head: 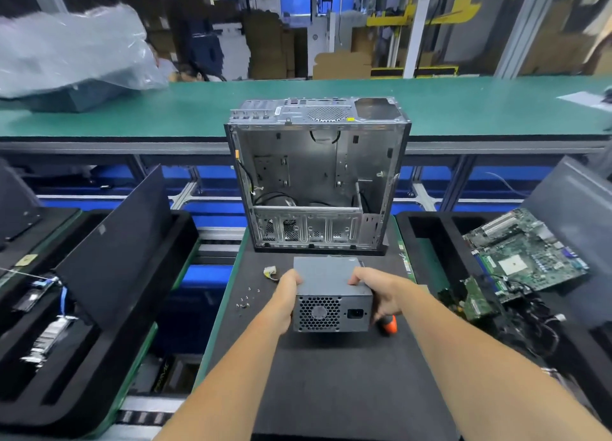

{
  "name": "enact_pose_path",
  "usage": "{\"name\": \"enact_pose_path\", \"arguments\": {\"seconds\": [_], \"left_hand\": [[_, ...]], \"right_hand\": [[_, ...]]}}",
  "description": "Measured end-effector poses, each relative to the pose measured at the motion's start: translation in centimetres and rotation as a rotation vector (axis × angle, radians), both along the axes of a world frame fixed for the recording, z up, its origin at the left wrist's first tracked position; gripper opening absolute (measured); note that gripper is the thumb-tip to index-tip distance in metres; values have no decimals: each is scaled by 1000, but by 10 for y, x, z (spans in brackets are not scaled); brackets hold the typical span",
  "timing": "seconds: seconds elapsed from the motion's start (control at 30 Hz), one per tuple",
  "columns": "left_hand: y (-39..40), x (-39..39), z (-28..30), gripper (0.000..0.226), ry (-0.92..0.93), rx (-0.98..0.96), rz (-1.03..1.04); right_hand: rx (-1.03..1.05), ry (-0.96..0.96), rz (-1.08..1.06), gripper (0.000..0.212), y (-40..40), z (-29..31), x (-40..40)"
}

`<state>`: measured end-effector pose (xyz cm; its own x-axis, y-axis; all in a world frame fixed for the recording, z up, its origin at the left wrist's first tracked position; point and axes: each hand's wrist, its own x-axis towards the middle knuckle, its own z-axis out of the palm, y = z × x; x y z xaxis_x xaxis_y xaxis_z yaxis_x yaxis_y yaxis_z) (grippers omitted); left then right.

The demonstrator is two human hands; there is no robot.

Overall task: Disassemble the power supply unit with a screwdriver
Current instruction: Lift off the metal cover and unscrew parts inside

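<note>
Both hands are on the power supply unit (331, 291) on the near desk (331, 374): left grip (287, 295) clamps its left side, right grip (381, 295) its right, also holding the orange-handled screwdriver (390, 324).

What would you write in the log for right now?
left hand: grips power supply | right hand: grips power supply, screwdriver in palm | screws: loose on mat | case: open behind
</note>
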<state>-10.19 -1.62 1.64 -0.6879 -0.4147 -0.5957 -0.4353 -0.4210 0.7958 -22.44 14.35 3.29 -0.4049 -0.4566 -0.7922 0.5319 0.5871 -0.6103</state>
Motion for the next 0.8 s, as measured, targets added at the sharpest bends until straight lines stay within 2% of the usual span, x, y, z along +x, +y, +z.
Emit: {"name": "enact_pose_path", "arguments": {"seconds": [0.1, 0.2, 0.27, 0.43, 0.57, 0.7, 0.8], "left_hand": [[2, 2, -22, 27, -7, 7, 5], [4, 5, -30, 25, 11, 34, -1], [4, 6, -33, 29, -4, 14, -12], [3, 7, -27, 41, -8, 32, -71], [-8, 7, -25, 49, -49, -47, -149], [-16, 1, -29, 44, -97, -74, -252], [-16, -6, -35, 71, -162, -94, -268]], "right_hand": [[-8, 27, -59, 22, -2, -13, 7], [11, 73, -70, 44, 0, -24, 10], [33, 112, -79, 52, 2, -30, 12], [41, 183, -105, 43, -1, -30, 15], [34, 176, -137, 32, -4, -22, 15], [87, 177, -154, 44, -8, -24, 18], [88, 189, -192, 59, -12, -29, 18]]}}
